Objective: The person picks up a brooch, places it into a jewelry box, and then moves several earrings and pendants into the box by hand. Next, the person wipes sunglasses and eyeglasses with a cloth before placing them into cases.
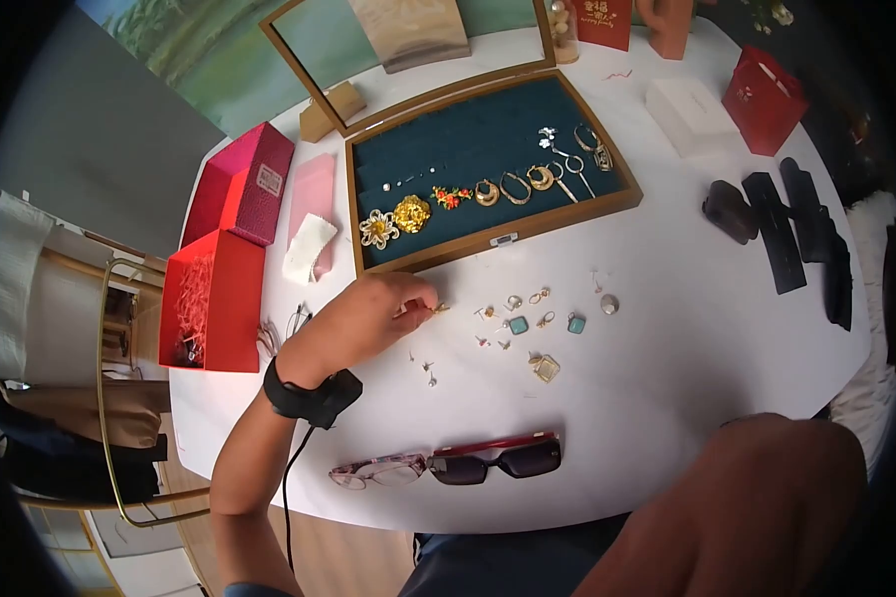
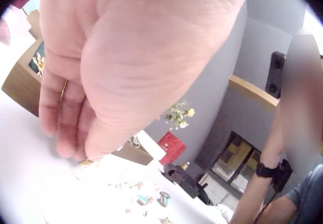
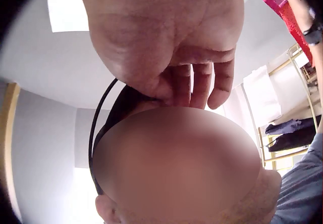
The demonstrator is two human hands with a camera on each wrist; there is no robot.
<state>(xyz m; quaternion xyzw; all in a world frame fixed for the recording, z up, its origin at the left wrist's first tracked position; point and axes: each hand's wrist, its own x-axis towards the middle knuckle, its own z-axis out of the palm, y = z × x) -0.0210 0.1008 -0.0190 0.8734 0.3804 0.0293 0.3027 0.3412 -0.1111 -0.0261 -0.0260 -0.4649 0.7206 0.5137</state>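
My left hand [image 1: 368, 316] is over the table just below the display case, its thumb and fingers pinching a small gold piece of jewelry [image 1: 442, 309]. In the left wrist view the left hand [image 2: 121, 57] has its fingers bent, with the gold piece [image 2: 87, 162] at their tips. Right of it on the white table lie several small earrings, two turquoise ones [image 1: 518, 325] among them. My right hand [image 3: 171, 37] is raised at the person's head, fingers bent by a dark strap [image 3: 125, 103]; what its thumb and index finger touch is hidden.
An open wooden case [image 1: 448, 139] holds a row of jewelry on dark green lining. Red boxes [image 1: 231, 289] and a white cloth [image 1: 310, 248] lie left. Glasses [image 1: 378, 472] and sunglasses [image 1: 496, 462] are near the front edge; dark cases [image 1: 775, 234] and a white box [image 1: 691, 114] are right.
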